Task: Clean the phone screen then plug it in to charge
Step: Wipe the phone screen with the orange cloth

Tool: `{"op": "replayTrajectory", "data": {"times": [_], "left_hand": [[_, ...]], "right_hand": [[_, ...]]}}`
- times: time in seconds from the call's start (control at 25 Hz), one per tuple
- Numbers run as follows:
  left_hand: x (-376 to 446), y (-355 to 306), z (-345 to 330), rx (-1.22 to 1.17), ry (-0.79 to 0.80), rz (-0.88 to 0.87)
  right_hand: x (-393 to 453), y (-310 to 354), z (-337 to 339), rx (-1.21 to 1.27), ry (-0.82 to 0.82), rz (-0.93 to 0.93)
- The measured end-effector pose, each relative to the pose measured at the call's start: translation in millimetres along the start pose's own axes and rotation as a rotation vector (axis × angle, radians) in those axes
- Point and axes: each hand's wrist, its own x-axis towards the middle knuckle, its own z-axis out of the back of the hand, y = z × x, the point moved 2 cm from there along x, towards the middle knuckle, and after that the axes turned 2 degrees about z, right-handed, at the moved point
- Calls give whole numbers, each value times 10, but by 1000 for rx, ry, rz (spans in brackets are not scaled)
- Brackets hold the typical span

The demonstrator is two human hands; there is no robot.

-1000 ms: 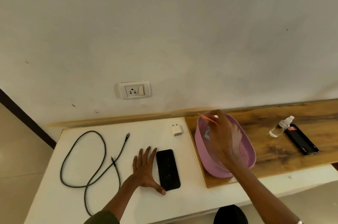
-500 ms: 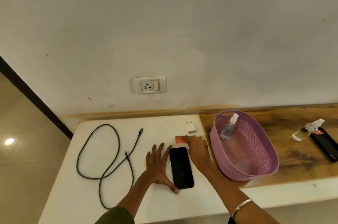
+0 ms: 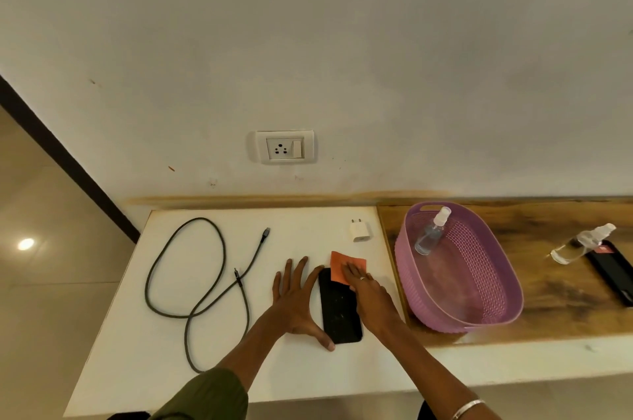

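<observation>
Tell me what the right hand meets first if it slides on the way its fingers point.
Probably the charger plug: the right hand, flat on the cloth, points up-left toward the wall, so it might narrowly pass it.

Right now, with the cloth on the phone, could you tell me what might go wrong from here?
1. The orange cloth covers only the phone's far end, so specks nearer the person may stay.
2. The left hand braces only one edge; the phone might slide towards the purple basket.
3. The cable lies looped and could snag later.
</observation>
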Motion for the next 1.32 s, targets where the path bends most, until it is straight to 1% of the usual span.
{"op": "replayTrajectory", "data": {"times": [0.04,0.08,0.12,0.16,0.2,0.24,0.28,0.32,0.36,0.44,0.52,0.64,0.72,0.84,0.92,1.0,1.04,1.08,1.16,1.2,1.32], "left_hand": [[-6,-6,18,-31,30,-20],[6,-2,21,-31,36,-31],[-4,3,30,-29,40,-17],[10,4,10,0,24,-17],[-8,-15,22,15,31,-18],[3,-11,10,20,32,-21],[4,-6,21,4,39,-12],[14,1,15,-8,34,-5],[-6,1,29,-13,43,-5],[-4,-1,28,-6,40,-15],[-9,-12,45,-2,47,-11],[-14,-5,28,-16,38,-13],[-19,7,21,-20,39,-14],[-22,7,18,-22,20,-17],[-18,12,9,-25,17,-24],[-24,17,3,-19,12,-29],[-25,22,0,-15,11,-30],[-28,25,0,-13,13,-31],[-23,30,-10,-14,21,-33],[-20,33,-8,-13,26,-33],[-27,29,5,-6,36,-38]], "right_hand": [[-38,-6,-33,46,7,-110],[-31,-74,-127,-57,25,-59],[-77,-56,-99,-67,6,-31],[-121,-63,-80,-121,6,35],[-187,-11,-45,-142,-10,32],[-217,-29,-52,-224,-6,79],[-278,0,-33,-237,0,59],[-330,-1,-63,-276,38,70],[-395,-15,-88,-132,58,-6],[-518,-72,-135,-81,43,-48],[-619,-113,-192,-151,24,-27],[-770,-166,-284,-201,40,-49],[-832,-211,-353,-214,80,-63],[-858,-219,-371,-279,237,-109],[-884,-210,-414,-278,262,-138],[-864,-246,-454,-289,71,-88],[-832,-277,-514,-259,102,-73],[-745,-377,-659,-248,79,-22],[-659,-676,-929,-337,-15,139],[-659,-736,-989,-390,-23,190],[-715,-778,-1072,-428,42,241]]}}
